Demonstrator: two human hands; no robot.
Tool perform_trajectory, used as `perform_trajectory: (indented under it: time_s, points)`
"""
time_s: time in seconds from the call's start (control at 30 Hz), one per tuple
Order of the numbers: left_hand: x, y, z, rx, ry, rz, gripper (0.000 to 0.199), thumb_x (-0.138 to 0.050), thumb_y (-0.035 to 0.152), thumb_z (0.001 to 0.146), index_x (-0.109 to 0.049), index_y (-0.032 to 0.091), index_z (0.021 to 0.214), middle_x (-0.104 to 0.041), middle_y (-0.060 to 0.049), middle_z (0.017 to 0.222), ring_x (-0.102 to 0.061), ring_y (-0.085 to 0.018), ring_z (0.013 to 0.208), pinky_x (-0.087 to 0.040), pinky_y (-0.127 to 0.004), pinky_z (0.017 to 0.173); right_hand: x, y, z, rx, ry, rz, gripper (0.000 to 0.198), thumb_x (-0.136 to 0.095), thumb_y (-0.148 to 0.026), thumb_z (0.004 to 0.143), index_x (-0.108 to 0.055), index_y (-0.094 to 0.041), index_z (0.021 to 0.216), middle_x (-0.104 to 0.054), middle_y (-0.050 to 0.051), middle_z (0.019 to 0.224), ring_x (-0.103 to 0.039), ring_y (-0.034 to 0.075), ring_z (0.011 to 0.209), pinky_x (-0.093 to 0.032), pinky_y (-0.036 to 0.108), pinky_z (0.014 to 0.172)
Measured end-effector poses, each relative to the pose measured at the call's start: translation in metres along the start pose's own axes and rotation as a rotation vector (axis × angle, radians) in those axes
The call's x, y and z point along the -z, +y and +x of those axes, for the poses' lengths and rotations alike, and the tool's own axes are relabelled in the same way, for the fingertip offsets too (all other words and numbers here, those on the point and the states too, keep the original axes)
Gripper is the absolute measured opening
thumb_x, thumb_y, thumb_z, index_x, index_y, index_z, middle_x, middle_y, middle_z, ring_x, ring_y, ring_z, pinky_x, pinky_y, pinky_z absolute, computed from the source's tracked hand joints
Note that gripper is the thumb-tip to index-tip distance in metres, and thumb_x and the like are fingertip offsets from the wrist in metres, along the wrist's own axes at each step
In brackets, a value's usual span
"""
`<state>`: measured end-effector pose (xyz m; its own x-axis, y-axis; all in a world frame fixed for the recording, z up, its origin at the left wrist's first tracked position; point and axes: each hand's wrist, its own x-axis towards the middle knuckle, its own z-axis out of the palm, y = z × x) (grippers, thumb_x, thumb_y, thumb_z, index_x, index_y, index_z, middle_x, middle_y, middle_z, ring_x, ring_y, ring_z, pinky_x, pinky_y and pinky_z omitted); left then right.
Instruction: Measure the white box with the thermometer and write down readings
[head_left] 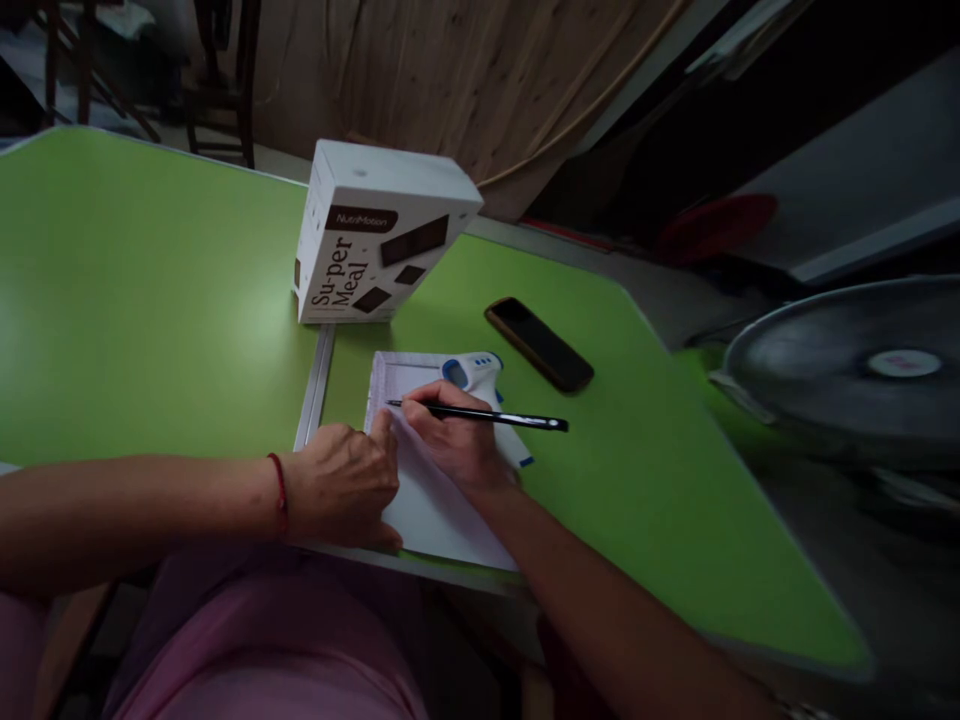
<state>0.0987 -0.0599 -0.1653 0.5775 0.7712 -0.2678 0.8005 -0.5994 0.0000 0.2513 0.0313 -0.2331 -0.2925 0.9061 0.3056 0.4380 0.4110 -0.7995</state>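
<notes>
My right hand (461, 445) grips a slim black pen (517, 417), its tip at the upper left part of a white sheet of paper (450, 525). Faint writing or print shows near the tip, too small to read. My left hand (345, 482) rests on the paper's left edge, index finger stretched toward the pen tip and thumb held apart, holding nothing. A white and blue handheld infrared thermometer (481, 372) lies on the paper just beyond my right hand, which partly hides its handle.
The green table (150, 330) has a metal seam (316, 385) left of the paper. A white Su-per Meal box (382, 240) stands behind the paper. A dark phone (540, 345) lies to the right. A round metallic object (840, 370) is beyond the table's right edge.
</notes>
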Motion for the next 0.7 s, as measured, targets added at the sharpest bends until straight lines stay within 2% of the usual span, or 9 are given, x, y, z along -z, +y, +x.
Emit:
perform_trajectory:
  time_s: [0.2, 0.57, 0.7]
  points:
    - [-0.0018, 0.0001, 0.0006, 0.004, 0.013, -0.002, 0.095, -0.055, 0.070, 0.090, -0.049, -0.011, 0.140, -0.038, -0.040, 0.151, -0.073, -0.031, 0.087, -0.051, -0.036, 0.059, 0.0004, 0.0006, 0.0000, 0.016, 0.002, -0.035, 0.014, -0.059, -0.033, 0.076, -0.062, -0.022, 0.067, -0.063, -0.001, 0.059, -0.056, 0.013, 0.054, -0.050, 0.029, 0.057]
    - [-0.0023, -0.0016, 0.0012, -0.010, 0.028, 0.004, 0.089, -0.054, 0.068, 0.091, -0.053, -0.008, 0.138, -0.044, -0.037, 0.149, -0.073, -0.031, 0.089, -0.051, -0.035, 0.060, 0.0011, -0.0013, 0.0004, 0.011, -0.014, -0.006, 0.014, -0.058, -0.033, 0.074, -0.060, -0.022, 0.065, -0.063, -0.001, 0.058, -0.055, 0.014, 0.053, -0.048, 0.029, 0.053]
    - [-0.0016, -0.0023, 0.0011, -0.009, 0.018, -0.005, 0.089, -0.055, 0.068, 0.091, -0.053, -0.008, 0.137, -0.044, -0.037, 0.149, -0.072, -0.032, 0.091, -0.051, -0.036, 0.060, -0.0004, 0.0016, 0.0006, 0.009, 0.020, -0.010, 0.016, -0.057, -0.034, 0.075, -0.060, -0.023, 0.065, -0.063, -0.001, 0.058, -0.056, 0.015, 0.053, -0.048, 0.029, 0.052]
